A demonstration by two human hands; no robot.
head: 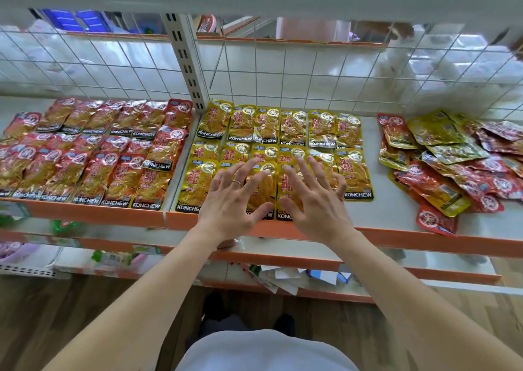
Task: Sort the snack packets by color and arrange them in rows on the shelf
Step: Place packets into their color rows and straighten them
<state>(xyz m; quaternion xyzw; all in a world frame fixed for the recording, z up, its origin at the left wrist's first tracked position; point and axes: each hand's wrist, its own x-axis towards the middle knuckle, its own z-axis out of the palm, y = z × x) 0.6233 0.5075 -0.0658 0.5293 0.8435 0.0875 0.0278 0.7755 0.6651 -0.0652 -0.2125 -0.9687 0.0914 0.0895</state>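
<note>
Many crinkly rectangular foil packets (pixel 322 128)

Shelf (pixel 396 192): red pkt rows (pixel 93 155) left, yellow pkt rows (pixel 294 130) mid, mixed pile (pixel 452 167) right.

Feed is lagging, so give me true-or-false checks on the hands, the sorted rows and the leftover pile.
1. The left hand and right hand are spread over the front yellow packets. True.
2. The red packets lie in rows right of the yellow ones. False: they are on the left.
3. A mixed pile of both colours lies on the shelf, at right. True.
4. The left hand pinches a packet. False: its fingers are straight, holding nothing.
</note>
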